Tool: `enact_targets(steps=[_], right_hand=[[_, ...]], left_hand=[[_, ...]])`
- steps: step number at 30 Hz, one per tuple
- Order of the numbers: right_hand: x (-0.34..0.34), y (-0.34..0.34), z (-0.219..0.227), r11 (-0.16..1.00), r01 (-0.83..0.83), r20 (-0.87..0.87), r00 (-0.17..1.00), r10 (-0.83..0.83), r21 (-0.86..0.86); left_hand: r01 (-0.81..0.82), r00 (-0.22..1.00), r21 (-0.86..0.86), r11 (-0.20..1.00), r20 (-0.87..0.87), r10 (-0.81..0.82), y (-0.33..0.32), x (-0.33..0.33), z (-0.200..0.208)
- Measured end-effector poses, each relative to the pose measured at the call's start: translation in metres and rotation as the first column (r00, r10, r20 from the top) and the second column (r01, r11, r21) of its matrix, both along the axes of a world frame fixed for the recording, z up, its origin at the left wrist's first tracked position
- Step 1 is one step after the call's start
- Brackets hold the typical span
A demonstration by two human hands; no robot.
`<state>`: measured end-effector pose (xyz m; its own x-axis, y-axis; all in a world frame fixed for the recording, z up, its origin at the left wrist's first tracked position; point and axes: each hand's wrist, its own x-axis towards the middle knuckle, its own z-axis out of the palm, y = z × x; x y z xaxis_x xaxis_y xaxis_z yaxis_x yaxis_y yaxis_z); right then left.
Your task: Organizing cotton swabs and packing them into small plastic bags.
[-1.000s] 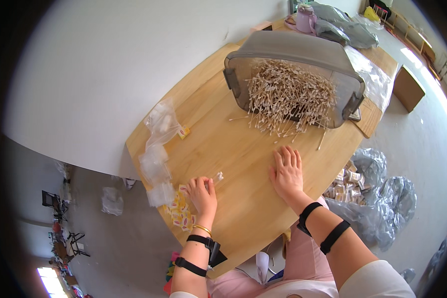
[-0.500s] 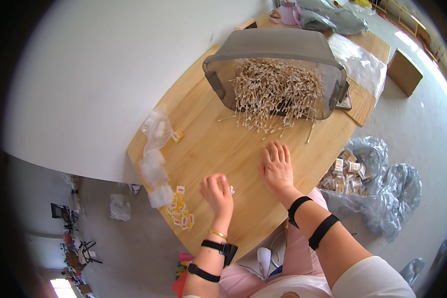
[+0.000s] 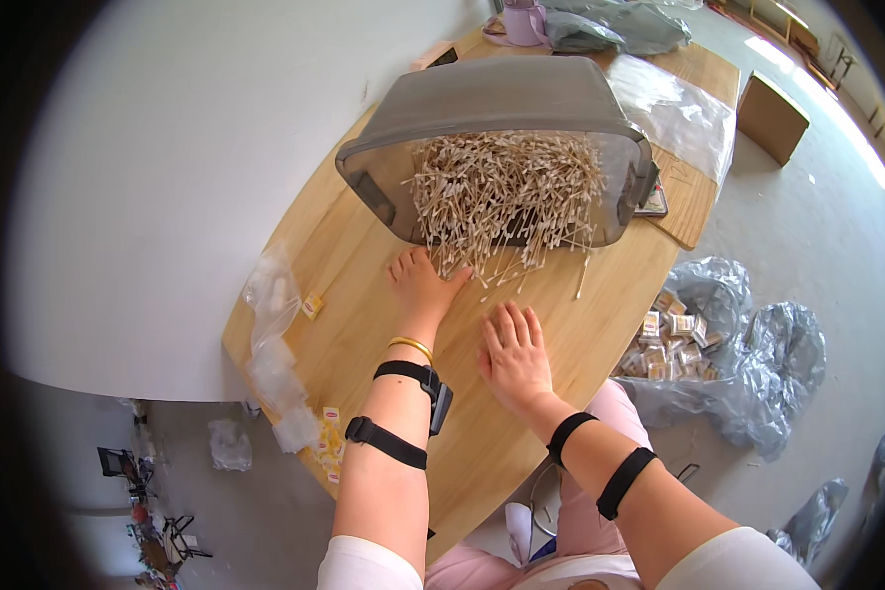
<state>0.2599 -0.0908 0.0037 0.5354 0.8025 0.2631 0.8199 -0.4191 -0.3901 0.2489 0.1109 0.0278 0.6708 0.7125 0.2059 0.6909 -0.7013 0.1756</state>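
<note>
A grey plastic bin (image 3: 482, 98) lies tipped on its side on the wooden table (image 3: 364, 295), spilling a heap of cotton swabs (image 3: 501, 197) toward me. My left hand (image 3: 421, 283) reaches into the near edge of the heap, fingers among the swabs; whether it grips any is hidden. My right hand (image 3: 513, 356) rests flat on the table, fingers spread, holding nothing, just short of the loose swabs.
Small clear plastic bags (image 3: 270, 334) and yellow-and-white labels (image 3: 326, 442) lie along the table's left edge. A clear bag (image 3: 674, 113) sits behind the bin. On the floor at right, a grey bag (image 3: 728, 364) holds small packets. A cardboard box (image 3: 772, 118) stands beyond.
My left hand has left the labels near the front edge and moved forward to the swab heap. My right hand stayed flat on the table.
</note>
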Motion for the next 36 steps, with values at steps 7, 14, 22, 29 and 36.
enact_targets(steps=[7, 14, 22, 29, 36], right_hand=[[-0.004, 0.002, 0.006, 1.0, -0.01, -0.037, 0.999, 0.011, 0.008], [-0.001, 0.002, 0.001, 1.0, -0.01, -0.017, 1.0, 0.01, 0.005], [-0.005, 0.004, 0.003, 1.0, -0.009, -0.023, 1.0, 0.01, 0.015], [0.0, 0.001, -0.002, 1.0, -0.004, -0.007, 1.0, 0.004, 0.022], [-0.003, 0.002, 0.002, 1.0, -0.005, -0.006, 1.0, 0.005, 0.025]], left_hand=[[0.047, 0.996, -0.005, 0.999, 0.077, -0.046, 0.006, -0.012, -0.003], [0.057, 0.99, -0.073, 0.996, 0.13, -0.047, 0.006, -0.068, 0.0], [-0.038, 0.991, -0.541, 0.84, 0.089, 0.103, -0.001, -0.192, 0.006], [-0.154, 0.988, -0.305, 0.94, -0.055, 0.144, -0.041, -0.217, 0.038], [0.078, 0.987, -0.116, 0.99, 0.151, -0.06, -0.047, -0.177, 0.04]])
